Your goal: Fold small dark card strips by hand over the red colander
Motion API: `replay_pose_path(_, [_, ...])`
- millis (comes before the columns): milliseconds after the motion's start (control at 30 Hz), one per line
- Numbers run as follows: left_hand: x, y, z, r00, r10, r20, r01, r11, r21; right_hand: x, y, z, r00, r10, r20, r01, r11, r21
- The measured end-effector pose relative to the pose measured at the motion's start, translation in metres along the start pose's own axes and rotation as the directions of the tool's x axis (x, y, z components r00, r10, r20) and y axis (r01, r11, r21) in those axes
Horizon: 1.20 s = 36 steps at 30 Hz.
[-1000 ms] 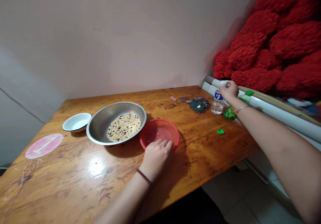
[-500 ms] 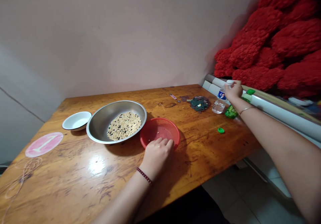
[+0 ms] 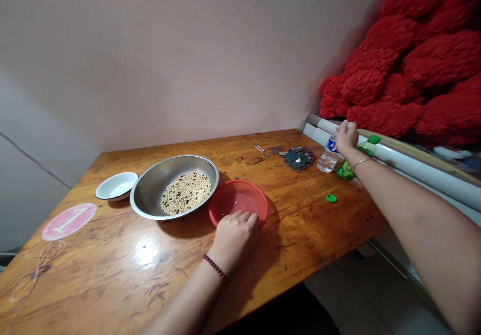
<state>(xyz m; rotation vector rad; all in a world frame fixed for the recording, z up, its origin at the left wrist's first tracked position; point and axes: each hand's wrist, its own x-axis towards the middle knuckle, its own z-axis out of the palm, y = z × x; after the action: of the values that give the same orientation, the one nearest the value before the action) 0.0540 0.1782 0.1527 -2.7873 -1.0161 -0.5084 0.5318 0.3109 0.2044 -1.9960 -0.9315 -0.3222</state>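
With bent fingers, my left hand (image 3: 236,232) grips the near rim of a red plastic basket (image 3: 248,190). A few pale beans lie in the basket. Off to the right, my right hand (image 3: 347,135) is closed round the top of a clear water bottle (image 3: 326,162) with a blue label. The bottle stands upright on the table, its cap mostly hidden by my fingers. Behind my right wrist is a green bottle (image 3: 344,170), partly covered. Left of the basket, a large steel basin (image 3: 148,195) holds yellow beans mixed with dark ones.
A white enamel bowl (image 3: 116,186), a pink oval card (image 3: 69,221) and loose string (image 3: 39,265) lie at the left of the wooden table (image 3: 158,285). Dark green chips (image 3: 298,158), a small cutter (image 3: 259,148) and a green cap (image 3: 331,198) lie right. Red yarn bundles (image 3: 406,59) are piled beyond.
My right hand's fingers have shifted over the bottle's white cap, which showed more before. My left hand stays at the basket rim. The whole view has tilted slightly.
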Motion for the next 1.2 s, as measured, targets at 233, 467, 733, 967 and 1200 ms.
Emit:
replay_pose_path(233, [0.000,0.000,-0.002,0.999,0.001,0.035,0.000,1.000,-0.007,-0.009,-0.010,0.012,0.991,0.051,-0.123,-0.054,0.998,-0.016])
replay_pose_path(467, [0.001,0.000,-0.002,0.995,-0.014,0.094,0.016,1.000,-0.016,-0.015,-0.015,0.020,0.976,0.079,-0.203,-0.091,0.994,-0.053])
replay_pose_path(733, [0.002,0.000,-0.004,0.995,-0.015,0.102,0.016,1.000,-0.013,-0.012,-0.010,0.013,0.963,0.113,-0.244,-0.132,0.989,-0.062])
replay_pose_path(967, [0.001,0.000,-0.003,0.996,-0.005,0.087,0.006,1.000,-0.014,-0.022,-0.007,0.003,0.975,0.063,-0.214,-0.086,0.991,-0.102])
replay_pose_path(1200, [-0.001,0.001,-0.001,0.995,0.007,0.095,-0.007,1.000,-0.006,-0.036,-0.011,-0.006,0.937,-0.289,-0.194,0.211,0.915,-0.344])
